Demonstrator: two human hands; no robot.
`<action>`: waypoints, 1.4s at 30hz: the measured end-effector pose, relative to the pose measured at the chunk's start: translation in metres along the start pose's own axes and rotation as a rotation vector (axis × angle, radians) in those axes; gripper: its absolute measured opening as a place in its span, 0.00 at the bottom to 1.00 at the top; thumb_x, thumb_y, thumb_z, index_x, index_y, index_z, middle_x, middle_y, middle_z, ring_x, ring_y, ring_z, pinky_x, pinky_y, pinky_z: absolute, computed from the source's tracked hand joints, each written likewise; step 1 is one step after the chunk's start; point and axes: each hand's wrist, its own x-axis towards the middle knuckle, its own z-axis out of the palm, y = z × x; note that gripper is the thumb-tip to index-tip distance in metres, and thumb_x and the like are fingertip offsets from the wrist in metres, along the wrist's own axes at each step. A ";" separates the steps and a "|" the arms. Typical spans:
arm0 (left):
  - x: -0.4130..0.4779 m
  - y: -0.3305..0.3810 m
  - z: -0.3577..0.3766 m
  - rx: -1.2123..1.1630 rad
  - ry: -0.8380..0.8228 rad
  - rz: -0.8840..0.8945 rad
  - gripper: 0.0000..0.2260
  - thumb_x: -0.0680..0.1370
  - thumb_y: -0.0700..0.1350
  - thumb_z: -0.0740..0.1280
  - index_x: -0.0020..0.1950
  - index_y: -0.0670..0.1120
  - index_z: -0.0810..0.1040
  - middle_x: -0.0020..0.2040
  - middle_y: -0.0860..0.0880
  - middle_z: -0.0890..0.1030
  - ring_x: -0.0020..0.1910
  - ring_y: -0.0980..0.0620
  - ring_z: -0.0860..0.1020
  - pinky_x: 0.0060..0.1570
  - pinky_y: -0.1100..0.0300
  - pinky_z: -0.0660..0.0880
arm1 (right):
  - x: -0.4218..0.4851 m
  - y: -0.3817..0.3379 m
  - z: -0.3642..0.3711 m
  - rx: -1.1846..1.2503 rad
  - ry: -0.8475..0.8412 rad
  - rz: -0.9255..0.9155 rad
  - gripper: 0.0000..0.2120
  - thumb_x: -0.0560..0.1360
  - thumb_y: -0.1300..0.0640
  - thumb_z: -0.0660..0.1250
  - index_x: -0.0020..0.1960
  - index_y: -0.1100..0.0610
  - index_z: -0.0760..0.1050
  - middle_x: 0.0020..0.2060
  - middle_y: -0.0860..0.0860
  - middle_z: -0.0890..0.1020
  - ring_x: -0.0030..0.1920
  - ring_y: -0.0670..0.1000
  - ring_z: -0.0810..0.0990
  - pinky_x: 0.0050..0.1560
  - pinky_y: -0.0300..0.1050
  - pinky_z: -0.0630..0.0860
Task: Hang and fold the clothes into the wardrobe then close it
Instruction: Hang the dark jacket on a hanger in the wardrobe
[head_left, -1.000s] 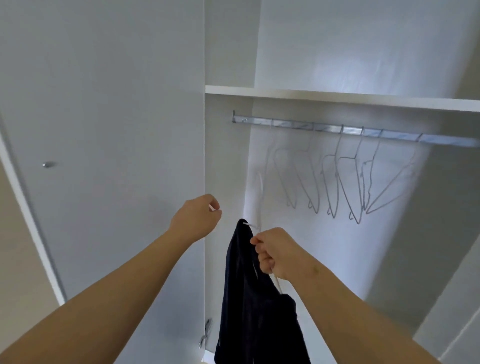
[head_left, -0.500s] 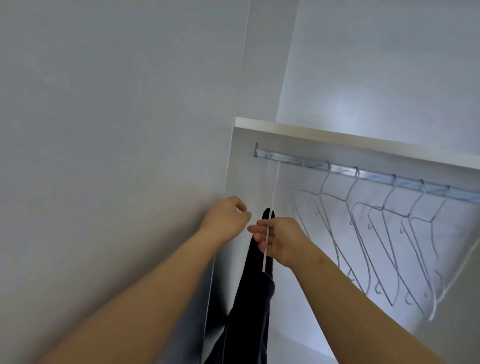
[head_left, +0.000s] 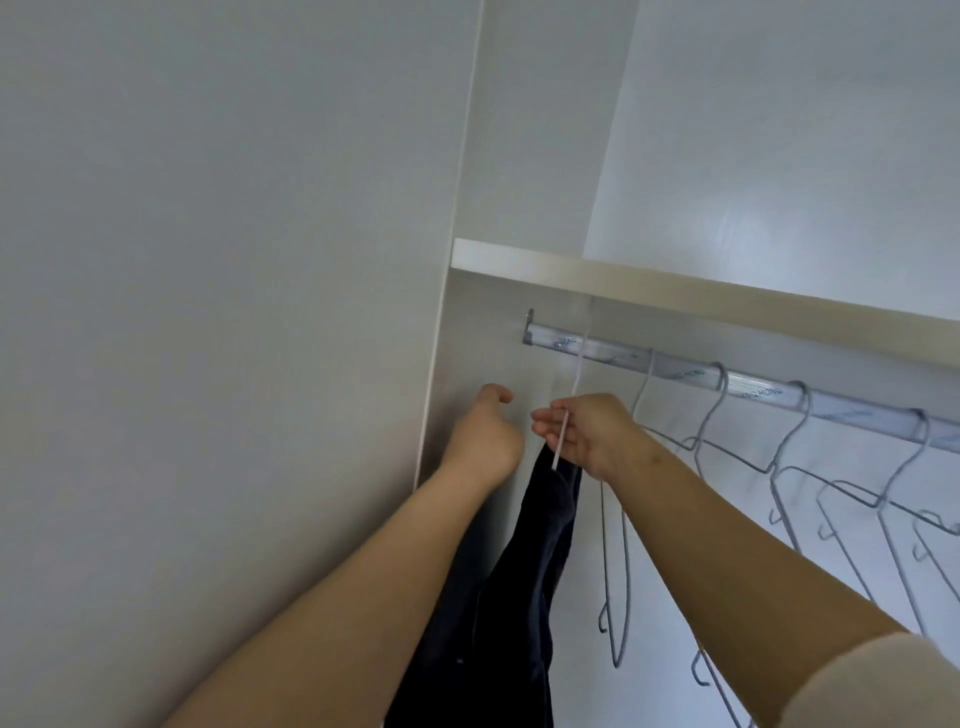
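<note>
A dark navy garment (head_left: 514, 587) hangs from a white hanger (head_left: 570, 405) whose thin neck rises to the metal rail (head_left: 613, 356) at the rail's left end. My right hand (head_left: 587, 431) pinches the hanger's neck just above the garment. My left hand (head_left: 485, 436) is raised beside it, near the wardrobe's left wall, fingers loosely curled and holding nothing. Whether the hook sits over the rail I cannot tell.
Several bare wire hangers (head_left: 779, 467) hang along the rail to the right. A white shelf (head_left: 675, 291) runs just above the rail. The open wardrobe door (head_left: 234, 312) fills the left side.
The view has tilted up and closer to the rail. The hanger with the garment has risen toward the rail's left end. My left hand has drawn slightly away from the hanger.
</note>
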 end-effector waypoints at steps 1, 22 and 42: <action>0.009 -0.001 0.004 -0.014 0.009 -0.014 0.18 0.75 0.34 0.56 0.62 0.49 0.68 0.44 0.43 0.76 0.48 0.40 0.80 0.50 0.51 0.76 | 0.011 0.001 -0.002 -0.046 -0.002 0.000 0.10 0.79 0.66 0.52 0.42 0.61 0.68 0.35 0.56 0.78 0.32 0.51 0.76 0.26 0.38 0.72; 0.059 -0.025 0.031 -0.081 0.081 -0.119 0.11 0.76 0.34 0.54 0.50 0.48 0.70 0.50 0.46 0.75 0.44 0.47 0.75 0.40 0.62 0.69 | 0.086 0.022 0.000 -0.264 -0.108 0.082 0.15 0.78 0.67 0.52 0.61 0.68 0.71 0.42 0.61 0.78 0.34 0.57 0.78 0.33 0.48 0.77; -0.113 0.000 0.015 -0.285 -0.265 -0.086 0.08 0.78 0.38 0.62 0.44 0.51 0.75 0.42 0.51 0.79 0.35 0.56 0.78 0.38 0.61 0.74 | -0.132 0.079 -0.046 0.122 0.118 0.045 0.04 0.77 0.59 0.61 0.47 0.58 0.75 0.40 0.52 0.79 0.38 0.50 0.78 0.39 0.42 0.76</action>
